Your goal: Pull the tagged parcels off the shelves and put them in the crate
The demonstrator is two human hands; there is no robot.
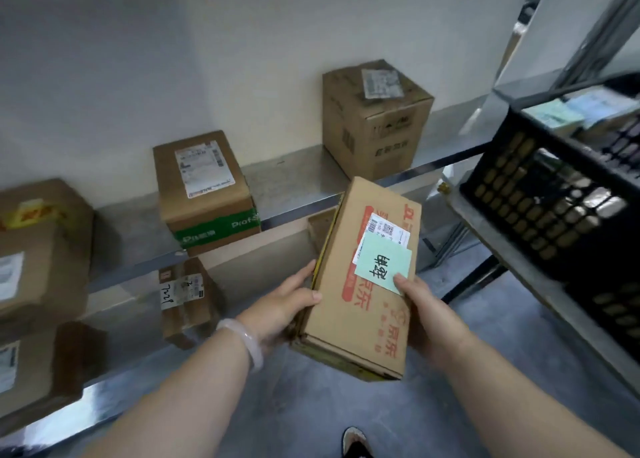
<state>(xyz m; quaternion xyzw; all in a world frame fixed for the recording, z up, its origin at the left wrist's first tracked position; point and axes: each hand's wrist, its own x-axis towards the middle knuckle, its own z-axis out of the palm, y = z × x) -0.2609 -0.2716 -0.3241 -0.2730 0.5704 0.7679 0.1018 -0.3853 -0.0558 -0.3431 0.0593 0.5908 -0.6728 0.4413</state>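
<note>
A: Parcel, where is it?

B: The tagged parcel (363,284) is in the air, left of the crate (519,187) and not touching it. The green tag (384,267) faces up at the camera.

A: Axis?

B: The long axis runs away from the person. The far end leans slightly toward the crate, and the near end sits lower in frame.

A: Grips?

B: Both hands are holding it. The left hand (287,305) wraps the long edge away from the crate, thumb on top, fingers underneath. The right hand (426,308) grips the crate-side edge with its thumb on the tag's corner.

A: Edges, room?

B: The parcel's far end overlaps the front lip of the shelf (287,180) in frame; I can't tell if they touch. There is an open gap between the parcel and the crate wall, and bare floor (311,405) below. The crate top is open, with pale packets inside.

A: Other stuff?

B: The tall box (374,121) is on the shelf, left of the crate. The green-taped box (204,187) is further left. More boxes are at the far-left edge and on the lower level.
</note>
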